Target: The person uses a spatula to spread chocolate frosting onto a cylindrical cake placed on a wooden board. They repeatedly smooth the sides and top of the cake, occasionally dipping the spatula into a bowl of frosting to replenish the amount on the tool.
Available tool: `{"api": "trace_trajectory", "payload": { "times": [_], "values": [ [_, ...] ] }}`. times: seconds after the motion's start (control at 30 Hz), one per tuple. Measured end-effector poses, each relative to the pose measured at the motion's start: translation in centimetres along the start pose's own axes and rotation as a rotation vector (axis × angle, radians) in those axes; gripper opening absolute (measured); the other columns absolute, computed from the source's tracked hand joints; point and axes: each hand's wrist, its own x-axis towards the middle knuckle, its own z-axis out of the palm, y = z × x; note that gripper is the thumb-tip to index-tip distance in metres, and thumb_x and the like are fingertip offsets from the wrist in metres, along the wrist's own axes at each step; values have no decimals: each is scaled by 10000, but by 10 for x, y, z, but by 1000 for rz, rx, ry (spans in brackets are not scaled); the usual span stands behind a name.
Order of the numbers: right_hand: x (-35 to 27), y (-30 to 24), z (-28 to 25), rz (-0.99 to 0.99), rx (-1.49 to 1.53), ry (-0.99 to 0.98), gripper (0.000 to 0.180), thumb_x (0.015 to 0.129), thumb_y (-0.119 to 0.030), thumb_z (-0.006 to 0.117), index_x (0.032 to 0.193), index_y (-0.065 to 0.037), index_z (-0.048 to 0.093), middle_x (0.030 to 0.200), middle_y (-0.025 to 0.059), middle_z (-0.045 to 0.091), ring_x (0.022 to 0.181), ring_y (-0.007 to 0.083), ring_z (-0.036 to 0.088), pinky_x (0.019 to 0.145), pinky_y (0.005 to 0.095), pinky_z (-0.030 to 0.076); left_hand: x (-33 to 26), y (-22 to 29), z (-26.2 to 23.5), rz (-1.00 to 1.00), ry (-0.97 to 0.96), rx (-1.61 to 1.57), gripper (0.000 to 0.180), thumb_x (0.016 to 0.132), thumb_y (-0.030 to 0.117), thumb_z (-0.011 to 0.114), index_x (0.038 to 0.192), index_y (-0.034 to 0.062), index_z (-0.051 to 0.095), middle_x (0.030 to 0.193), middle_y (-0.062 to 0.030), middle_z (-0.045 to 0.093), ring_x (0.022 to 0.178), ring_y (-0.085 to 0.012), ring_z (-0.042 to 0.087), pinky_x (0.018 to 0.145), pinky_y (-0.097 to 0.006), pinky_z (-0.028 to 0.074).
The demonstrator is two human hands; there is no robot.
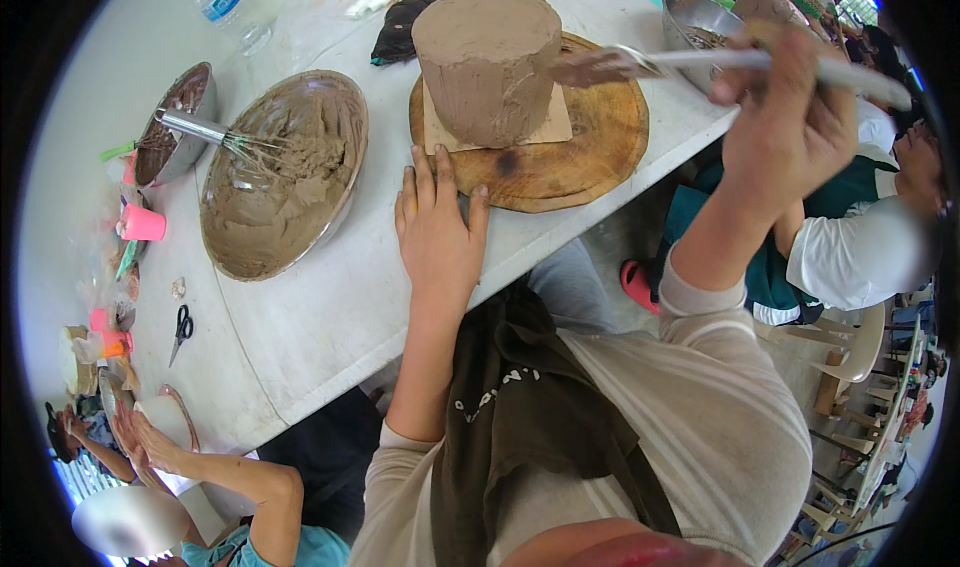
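Observation:
A round cake (487,67) coated in brown frosting stands on a square tan cake board (556,124), which lies on a round wooden board (622,117). My left hand (440,222) is spread flat, its fingertips at the near left edge of the boards, holding nothing. My right hand (785,132) is raised to the right of the cake, closed around the pale handle of a spatula (690,59). Brown frosting covers the spatula's blade, which points at the cake's right side; blur hides whether it touches.
On the left are a large metal bowl (280,222) of brown frosting with a whisk (190,125) in it, a smaller bowl (203,97), a pink cup (143,223), scissors (181,333) and a water bottle (228,9). Another bowl (690,12) stands at the right. People sit on both sides.

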Motion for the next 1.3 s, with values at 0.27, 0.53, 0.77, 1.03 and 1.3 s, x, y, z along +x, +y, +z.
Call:
{"api": "trace_trajectory", "payload": {
  "times": [0.27, 0.53, 0.77, 1.03, 1.3],
  "values": [
    [-68, 57, -94, 604, 467, 405, 263, 947, -275, 488, 836, -38, 514, 708, 82, 528, 485, 86, 416, 411, 191, 324, -10, 6, -20, 53, 131, -385, 442, 931, 342, 436, 1213, 11, 520, 1240, -183, 477, 1153, -344, 439, 985, -417, 330],
    [-62, 78, -162, 519, 937, 25, 267, 912, -269, 473, 913, -7, 519, 776, 69, 522, 564, 114, 486, 519, 230, 418, -29, 89, -101, 533, -587, -1881, 810, 936, 588, 68, 1019, -22, 595, 992, -88, 586, 899, -191, 523, 843, -300, 396],
    [-73, 82, -155, 649, 1022, 8, 281, 911, -274, 478, 959, -3, 532, 810, 87, 552, 572, 131, 515, 516, 235, 451, -42, 133, -152, 117, -1323, -2487, 1056, 733, 843, 17, 1024, -11, 565, 883, -32, 606, 802, -133, 543, 712, -226, 410],
    [-75, 70, -149, 660, 1025, 4, 307, 909, -279, 484, 1013, 2, 548, 848, 108, 585, 580, 149, 548, 513, 241, 487, -45, 148, -140, 83, -1555, -2747, 1072, 686, 885, 28, 966, 3, 569, 818, -26, 597, 737, -119, 556, 635, -222, 429],
    [-76, 65, -145, 682, 1052, -3, 340, 907, -284, 489, 1066, 7, 564, 887, 129, 618, 589, 168, 581, 510, 247, 524, -44, 147, -132, 209, -1373, -2788, 949, 780, 793, 58, 982, 8, 553, 811, -38, 581, 741, -107, 542, 678, -204, 426]
  ]
}}
